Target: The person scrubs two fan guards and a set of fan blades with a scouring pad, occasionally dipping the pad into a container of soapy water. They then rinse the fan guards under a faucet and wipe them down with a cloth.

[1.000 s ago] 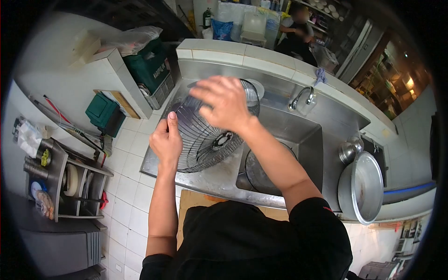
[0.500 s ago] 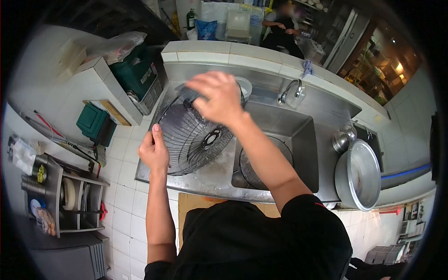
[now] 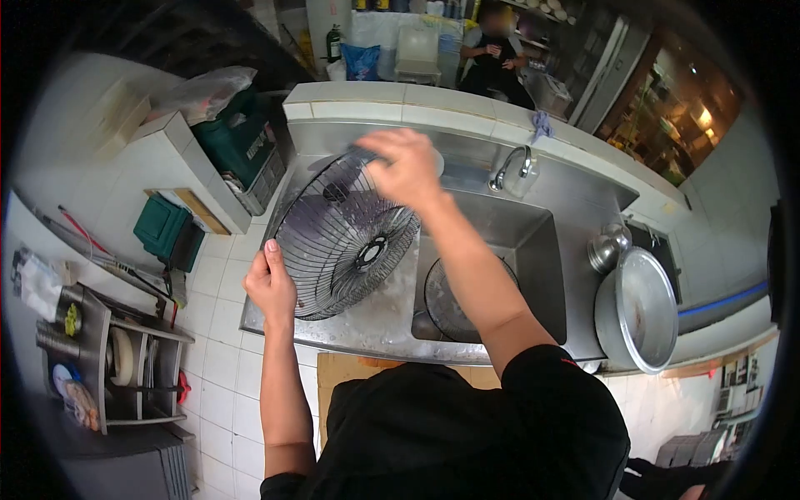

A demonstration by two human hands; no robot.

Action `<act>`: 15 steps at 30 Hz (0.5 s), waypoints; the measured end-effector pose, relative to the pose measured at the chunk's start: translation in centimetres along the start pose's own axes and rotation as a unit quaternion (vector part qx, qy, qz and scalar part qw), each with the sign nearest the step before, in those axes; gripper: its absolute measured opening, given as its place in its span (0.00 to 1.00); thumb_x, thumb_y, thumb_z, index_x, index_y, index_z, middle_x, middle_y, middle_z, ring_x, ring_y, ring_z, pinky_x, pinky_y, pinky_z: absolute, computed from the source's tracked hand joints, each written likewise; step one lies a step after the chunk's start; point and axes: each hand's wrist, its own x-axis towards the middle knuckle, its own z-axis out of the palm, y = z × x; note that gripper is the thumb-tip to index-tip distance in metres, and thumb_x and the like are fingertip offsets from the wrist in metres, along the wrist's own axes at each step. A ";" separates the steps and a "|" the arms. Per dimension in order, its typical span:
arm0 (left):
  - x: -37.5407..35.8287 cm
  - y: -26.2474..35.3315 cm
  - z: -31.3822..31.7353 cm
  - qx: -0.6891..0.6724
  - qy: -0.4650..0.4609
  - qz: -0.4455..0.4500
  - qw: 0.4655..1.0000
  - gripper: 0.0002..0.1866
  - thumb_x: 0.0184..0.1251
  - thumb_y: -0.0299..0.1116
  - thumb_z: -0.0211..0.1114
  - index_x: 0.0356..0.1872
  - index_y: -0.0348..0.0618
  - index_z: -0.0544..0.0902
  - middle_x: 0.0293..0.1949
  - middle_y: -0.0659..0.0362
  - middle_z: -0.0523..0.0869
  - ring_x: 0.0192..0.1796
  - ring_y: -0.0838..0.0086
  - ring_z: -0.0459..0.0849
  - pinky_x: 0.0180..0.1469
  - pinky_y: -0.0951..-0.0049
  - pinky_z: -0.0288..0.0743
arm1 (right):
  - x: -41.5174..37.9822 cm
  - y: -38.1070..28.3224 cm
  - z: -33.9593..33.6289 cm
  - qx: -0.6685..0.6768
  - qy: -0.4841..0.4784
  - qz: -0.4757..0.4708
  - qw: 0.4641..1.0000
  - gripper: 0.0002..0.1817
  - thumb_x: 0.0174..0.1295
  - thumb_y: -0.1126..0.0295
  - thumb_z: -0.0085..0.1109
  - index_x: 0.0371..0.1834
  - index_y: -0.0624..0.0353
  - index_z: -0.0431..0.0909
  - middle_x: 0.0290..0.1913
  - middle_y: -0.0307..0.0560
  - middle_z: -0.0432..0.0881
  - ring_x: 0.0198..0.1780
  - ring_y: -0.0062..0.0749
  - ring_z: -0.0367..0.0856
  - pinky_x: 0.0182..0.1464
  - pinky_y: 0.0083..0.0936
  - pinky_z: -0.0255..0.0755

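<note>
A black wire fan grille (image 3: 346, 267) is tilted up over the steel drainboard at the sink's left. My left hand (image 3: 271, 287) is closed round its left rim, thumb uppermost. My right hand (image 3: 404, 167) is at the grille's upper rim, fingers bent over something dark. Motion blur hides what is under those fingers. Through the wires shows a dark purplish, blade-like piece (image 3: 307, 218). A second round wire grille (image 3: 437, 292) lies in the sink basin (image 3: 533, 250), partly covered by my right forearm.
A curved faucet (image 3: 510, 167) stands behind the basin. A large metal basin (image 3: 612, 312) and metal bowls (image 3: 606, 250) are at the right. Behind the tiled ledge (image 3: 358, 92) is another person (image 3: 496, 62). A green bin (image 3: 167, 229) and a shelf unit (image 3: 142, 367) are at the left.
The fan grille has tipped a little, so more of its upper wires show. My right hand has shifted slightly to the right along the upper rim. My left hand keeps its hold.
</note>
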 end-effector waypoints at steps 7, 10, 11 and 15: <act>-0.3 -1.8 -0.3 -0.002 0.005 -0.011 1.000 0.27 0.83 0.42 0.60 0.21 0.34 0.72 0.15 0.62 0.64 0.24 0.81 0.59 0.24 0.69 0.55 | 0.4 0.2 1.1 0.018 -0.014 0.009 1.000 0.19 0.50 0.62 0.63 0.45 0.50 0.92 0.52 0.45 0.91 0.56 0.42 0.87 0.61 0.39 0.76; -0.3 -1.1 0.3 -0.010 0.006 -0.014 1.000 0.27 0.83 0.41 0.60 0.21 0.35 0.71 0.16 0.64 0.64 0.24 0.82 0.59 0.24 0.69 0.54 | 1.2 -6.2 0.8 0.002 -0.068 -0.119 0.991 0.16 0.49 0.61 0.64 0.41 0.45 0.92 0.51 0.38 0.91 0.57 0.34 0.85 0.60 0.39 0.71; -0.4 -1.1 0.3 -0.010 0.004 -0.015 1.000 0.27 0.83 0.41 0.60 0.21 0.35 0.71 0.16 0.64 0.64 0.24 0.82 0.59 0.24 0.69 0.54 | 1.4 -5.9 0.8 0.013 -0.057 -0.129 0.990 0.17 0.48 0.61 0.64 0.42 0.49 0.92 0.49 0.40 0.92 0.53 0.39 0.86 0.58 0.39 0.75; -1.0 -2.1 -0.9 -0.023 0.014 -0.011 1.000 0.27 0.84 0.41 0.60 0.21 0.36 0.70 0.16 0.65 0.64 0.24 0.83 0.59 0.24 0.69 0.53 | 2.1 2.0 0.3 0.098 -0.116 0.119 0.981 0.21 0.51 0.63 0.63 0.49 0.52 0.91 0.51 0.47 0.92 0.49 0.43 0.89 0.57 0.36 0.79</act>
